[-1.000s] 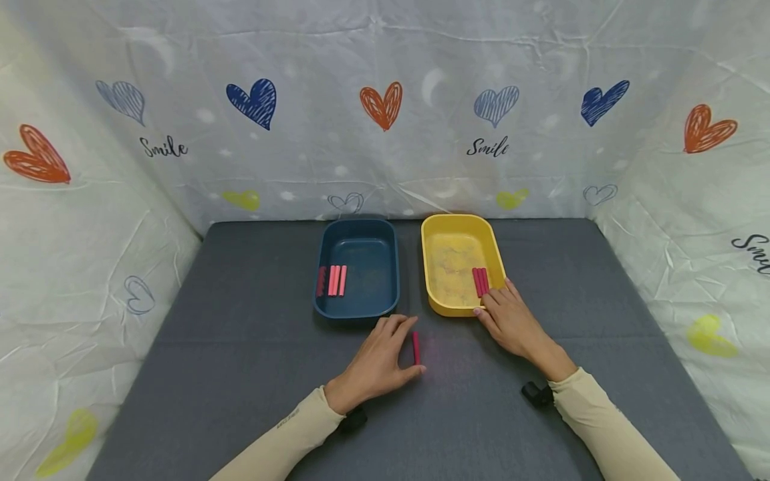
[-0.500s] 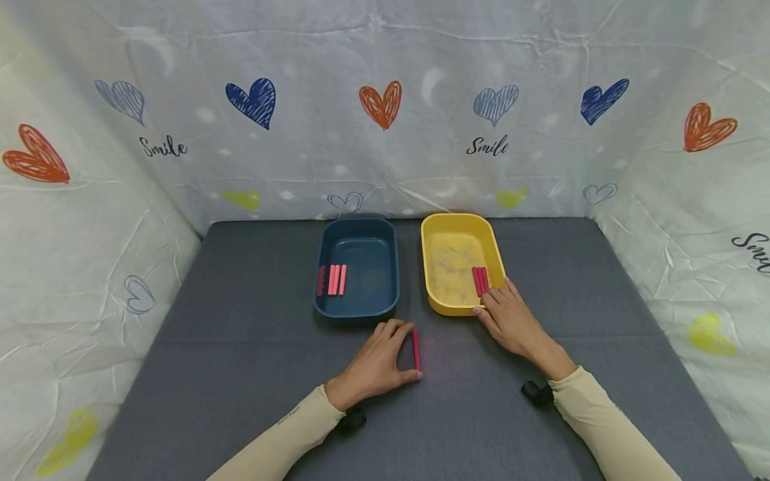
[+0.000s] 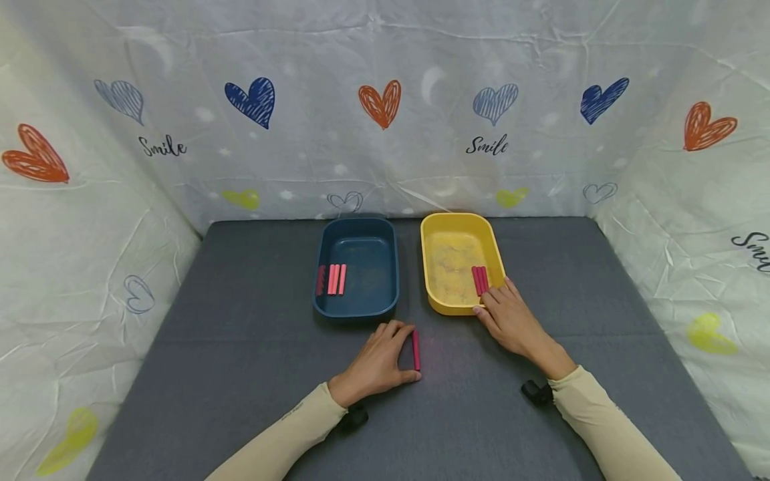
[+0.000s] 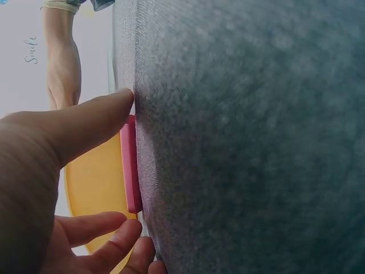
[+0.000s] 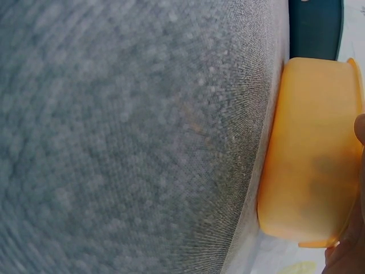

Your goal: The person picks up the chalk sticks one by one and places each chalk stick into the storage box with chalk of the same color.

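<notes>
A dark pink stick (image 3: 416, 351) lies on the grey cloth in front of the two trays. My left hand (image 3: 379, 361) pinches it lengthwise, thumb at the near end and fingertips at the far end; the left wrist view shows the stick (image 4: 131, 165) between them, still against the cloth. With my right hand (image 3: 514, 324) I hold the near right corner of the yellow tray (image 3: 439, 308), thumb outside and fingers over the rim. Dark pink sticks (image 3: 479, 280) stand side by side inside that tray, partly behind the fingers. Light pink sticks (image 3: 337, 279) are in the blue tray (image 3: 356, 312).
The blue tray stands left of the yellow one, with a narrow gap between them, near the back edge of the grey table (image 3: 240, 321). A white printed curtain (image 3: 433, 174) rises behind and at both sides.
My left thumb and fingers have drawn closer together, from a wider spread around the dark pink stick to its two ends. The right hand and both trays have stayed put.
</notes>
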A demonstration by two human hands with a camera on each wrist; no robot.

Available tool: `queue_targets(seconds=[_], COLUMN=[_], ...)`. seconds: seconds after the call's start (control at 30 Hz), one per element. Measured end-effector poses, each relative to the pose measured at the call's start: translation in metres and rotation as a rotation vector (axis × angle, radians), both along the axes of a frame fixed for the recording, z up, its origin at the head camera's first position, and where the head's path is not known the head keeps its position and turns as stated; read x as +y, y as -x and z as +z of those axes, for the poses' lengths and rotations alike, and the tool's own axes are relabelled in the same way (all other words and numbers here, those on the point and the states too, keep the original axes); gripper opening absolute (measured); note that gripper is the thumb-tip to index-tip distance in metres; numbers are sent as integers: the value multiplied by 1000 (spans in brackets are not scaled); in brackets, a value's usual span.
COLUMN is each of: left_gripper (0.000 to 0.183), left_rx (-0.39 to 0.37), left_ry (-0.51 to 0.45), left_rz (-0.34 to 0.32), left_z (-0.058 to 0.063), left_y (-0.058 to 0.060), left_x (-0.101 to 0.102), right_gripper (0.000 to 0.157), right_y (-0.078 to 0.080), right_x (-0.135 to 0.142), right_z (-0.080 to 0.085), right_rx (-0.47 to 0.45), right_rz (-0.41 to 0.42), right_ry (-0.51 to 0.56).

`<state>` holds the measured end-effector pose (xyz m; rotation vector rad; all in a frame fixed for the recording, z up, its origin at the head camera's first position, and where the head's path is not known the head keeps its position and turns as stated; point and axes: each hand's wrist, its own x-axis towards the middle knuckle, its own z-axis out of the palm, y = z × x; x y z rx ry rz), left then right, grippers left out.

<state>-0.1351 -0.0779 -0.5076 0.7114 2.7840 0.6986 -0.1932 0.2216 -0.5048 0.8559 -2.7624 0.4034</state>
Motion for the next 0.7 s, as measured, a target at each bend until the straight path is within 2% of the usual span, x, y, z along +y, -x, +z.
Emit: queue_targets(seconds=[0.33,0.7], left_gripper=[82,79], left_rx=[24,10], left_ry=[17,16], left_rz=[-8,6], left_z=[-1,-1], left_y=[2,1], left_x=[1,1], right_gripper=[20,19], right_y=[1,1], right_x=[1,1], right_z=[-2,-1], right_rx=[6,6], right_rz=[-2,5], right_ry=[-5,-2])
